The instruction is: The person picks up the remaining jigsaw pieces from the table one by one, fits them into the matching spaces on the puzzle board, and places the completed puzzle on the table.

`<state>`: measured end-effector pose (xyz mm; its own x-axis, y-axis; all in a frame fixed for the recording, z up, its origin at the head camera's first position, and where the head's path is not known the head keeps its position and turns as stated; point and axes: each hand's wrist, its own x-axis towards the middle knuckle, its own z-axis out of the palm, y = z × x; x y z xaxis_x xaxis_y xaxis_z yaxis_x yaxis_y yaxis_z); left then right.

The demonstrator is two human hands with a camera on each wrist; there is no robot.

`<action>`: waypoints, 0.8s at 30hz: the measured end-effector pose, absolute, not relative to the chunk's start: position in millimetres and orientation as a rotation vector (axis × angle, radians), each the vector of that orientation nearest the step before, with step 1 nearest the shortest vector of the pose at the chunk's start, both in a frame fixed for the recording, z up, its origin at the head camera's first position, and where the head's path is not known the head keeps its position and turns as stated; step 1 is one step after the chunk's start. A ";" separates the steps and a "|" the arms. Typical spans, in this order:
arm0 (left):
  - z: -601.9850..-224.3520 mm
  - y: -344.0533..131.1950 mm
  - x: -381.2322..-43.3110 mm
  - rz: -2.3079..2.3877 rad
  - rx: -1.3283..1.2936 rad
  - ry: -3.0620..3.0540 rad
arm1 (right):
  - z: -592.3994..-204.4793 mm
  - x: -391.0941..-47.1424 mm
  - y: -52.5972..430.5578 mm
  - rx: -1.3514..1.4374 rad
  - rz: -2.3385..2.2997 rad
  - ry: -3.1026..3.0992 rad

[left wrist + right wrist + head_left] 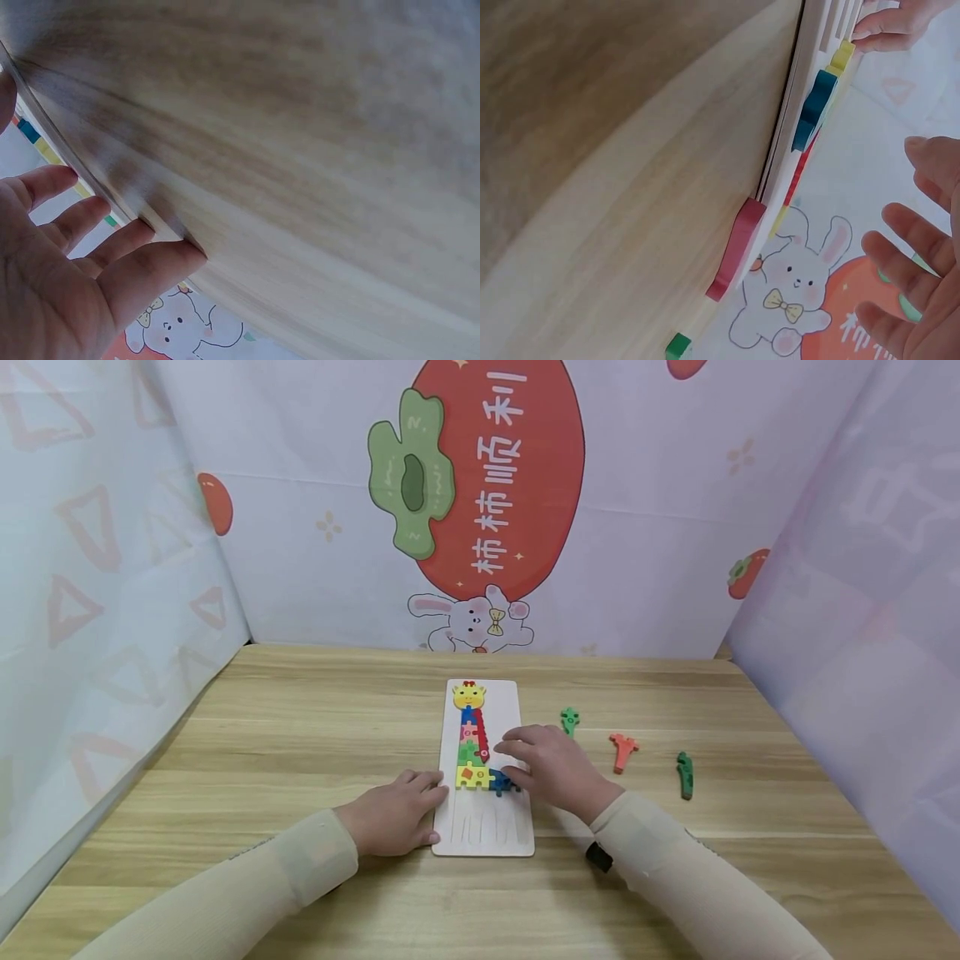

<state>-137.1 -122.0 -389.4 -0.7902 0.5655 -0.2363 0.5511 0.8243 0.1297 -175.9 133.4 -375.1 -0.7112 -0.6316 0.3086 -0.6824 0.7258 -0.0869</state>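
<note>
The left hand (397, 814) lies flat, fingers straight, steadying the board (483, 839). The right hand (551, 768) rests with relaxed fingers on a blue piece (501, 783) at the giraffe's body. Seating it seems the current step; three loose pieces (622, 750) wait right of that hand.

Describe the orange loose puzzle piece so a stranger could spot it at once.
Start at the white puzzle board mid-table, then look right of the right hand. Three loose wooden pieces lie there; the orange piece is the middle one, between two green pieces.
</note>
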 end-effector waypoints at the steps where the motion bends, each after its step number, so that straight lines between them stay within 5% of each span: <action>1: -389.4 -122.2 -137.1 0.079 0.855 2.743 | -375.1 -176.2 133.8 1.037 0.281 -2.676; 24: -389.4 -122.9 -137.0 0.077 0.862 2.742 | -374.7 -183.1 148.7 1.080 0.238 -2.760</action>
